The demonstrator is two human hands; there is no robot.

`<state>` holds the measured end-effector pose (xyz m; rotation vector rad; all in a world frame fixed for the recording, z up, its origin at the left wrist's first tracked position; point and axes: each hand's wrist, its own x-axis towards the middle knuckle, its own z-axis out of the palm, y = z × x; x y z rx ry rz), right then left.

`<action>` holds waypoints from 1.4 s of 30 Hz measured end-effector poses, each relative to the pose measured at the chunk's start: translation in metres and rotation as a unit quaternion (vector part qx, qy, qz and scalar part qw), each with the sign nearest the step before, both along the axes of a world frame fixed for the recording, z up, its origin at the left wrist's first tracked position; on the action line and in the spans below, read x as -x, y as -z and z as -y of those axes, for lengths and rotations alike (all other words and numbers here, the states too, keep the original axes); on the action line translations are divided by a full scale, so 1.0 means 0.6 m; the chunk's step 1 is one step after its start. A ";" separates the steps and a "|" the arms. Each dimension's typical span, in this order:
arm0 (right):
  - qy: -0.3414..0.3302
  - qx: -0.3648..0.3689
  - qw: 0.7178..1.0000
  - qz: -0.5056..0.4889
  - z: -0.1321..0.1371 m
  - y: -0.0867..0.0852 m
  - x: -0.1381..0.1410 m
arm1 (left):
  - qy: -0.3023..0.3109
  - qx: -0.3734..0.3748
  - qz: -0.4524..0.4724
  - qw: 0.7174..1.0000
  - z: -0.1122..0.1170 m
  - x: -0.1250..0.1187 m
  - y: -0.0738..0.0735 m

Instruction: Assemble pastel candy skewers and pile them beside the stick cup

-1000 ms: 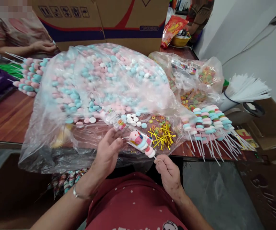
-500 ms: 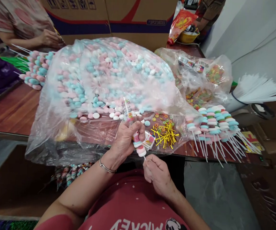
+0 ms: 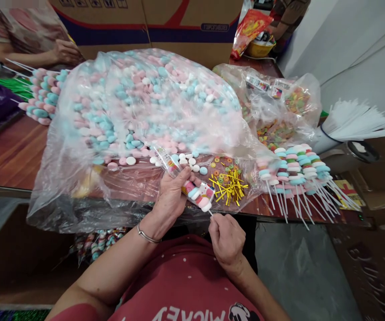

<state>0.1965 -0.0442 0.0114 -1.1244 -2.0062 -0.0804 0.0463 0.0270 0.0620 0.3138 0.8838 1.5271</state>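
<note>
My left hand [image 3: 173, 192] is closed round a clear printed plastic sleeve [image 3: 165, 160] and the candy skewer [image 3: 199, 198] inside it. Pink, white and pale blue round candies show below my fingers; the part under them is hidden. My right hand [image 3: 227, 238] pinches the skewer's white stick [image 3: 211, 213] just below the last candy. Right beyond the skewer lie gold twist ties [image 3: 231, 187] and small ring candies [image 3: 221, 167]. Loose white and blue candies [image 3: 195, 168] lie past my left fingers.
A big clear bag of pastel candies [image 3: 165, 102] covers the middle of the table [image 3: 15, 151]. Finished-looking candy skewers [image 3: 296, 167] lie at right, more [image 3: 43, 96] at left. White sticks [image 3: 356, 122] stand in a container. Another person's hand [image 3: 67, 52] is across the table.
The sleeve and skewer have tilted, the top swinging left and the stick end moving right. My right hand has shifted slightly right, still pinching the stick.
</note>
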 end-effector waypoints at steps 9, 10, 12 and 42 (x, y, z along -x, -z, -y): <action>-0.118 0.538 0.689 -0.471 0.009 -0.005 0.041 | 0.053 0.020 -0.002 0.998 0.022 -0.036 0.007; -0.125 0.559 0.629 -0.525 0.007 -0.007 0.044 | 0.057 0.015 0.001 0.998 0.027 -0.039 0.008; -0.131 0.558 0.581 -0.577 0.003 -0.009 0.043 | 0.074 0.008 -0.001 0.997 0.033 -0.037 0.008; -0.072 0.303 0.924 -0.222 -0.002 -0.024 0.028 | -0.016 -0.036 0.012 0.999 -0.005 -0.005 -0.009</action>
